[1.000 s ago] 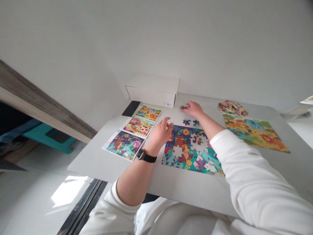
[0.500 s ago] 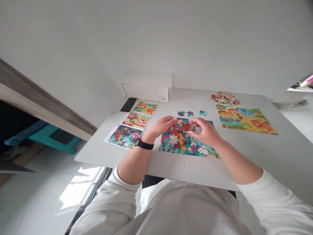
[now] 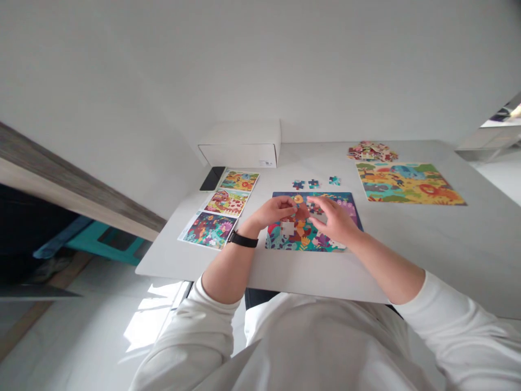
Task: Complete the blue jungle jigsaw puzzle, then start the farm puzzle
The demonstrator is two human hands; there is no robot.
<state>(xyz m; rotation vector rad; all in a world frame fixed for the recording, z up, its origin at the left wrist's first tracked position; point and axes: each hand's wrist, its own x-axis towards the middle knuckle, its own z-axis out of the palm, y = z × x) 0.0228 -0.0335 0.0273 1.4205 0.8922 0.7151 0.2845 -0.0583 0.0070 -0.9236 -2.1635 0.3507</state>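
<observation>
My left hand (image 3: 275, 212) has its fingers pinched on the left edge of a brown puzzle piece (image 3: 302, 211), held over the puzzle. Close to the piece's right edge is my right hand (image 3: 336, 221), thumb and fingers spread apart; whether the tips touch the piece I cannot tell. Under both hands lies the partly filled forest-animal puzzle (image 3: 285, 243), with pale gaps among its pieces and a white rabbit at the lower right, partly covered by my right hand. Loose blue and teal puzzle pieces (image 3: 313, 184) lie in a row just behind it.
Three small picture sheets (image 3: 209, 230) run along the left, beside a black phone (image 3: 212, 178). A white box (image 3: 239, 154) stands against the wall. At the right lie a yellow safari puzzle (image 3: 411, 183) and a heap of pieces (image 3: 372, 151). The white table (image 3: 317, 278) ends near my body.
The brown piece has shifted left, towards my left fingers, and looks tilted. My left fingers have curled in, while my right hand has moved slightly left. The view has turned a little.
</observation>
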